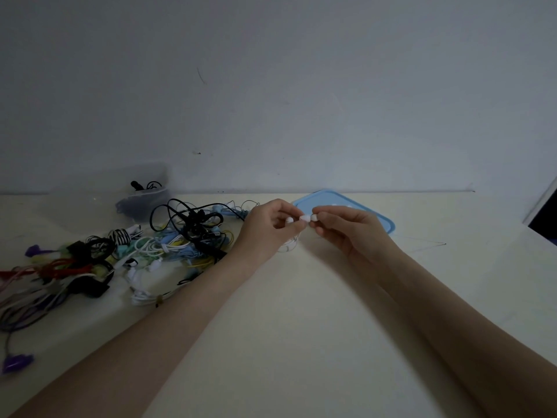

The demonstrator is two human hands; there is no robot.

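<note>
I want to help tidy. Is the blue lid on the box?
No, the lid lies flat on the table at the right, apart from the box at the left.

Two hands are in view, the left hand [266, 226] and the right hand [354, 230], and between them are two white earbuds [309, 218], one pinched by each. One counter [301, 297] carries everything. On it lie one blue lid [378, 220], one clear tub [144, 196] and one heap of tangled cords [187, 236], too knotted to count singly. Countable there: one black-and-white striped bundle [120, 235], one red cord [66, 268] and two purple end pieces [31, 250].
</note>
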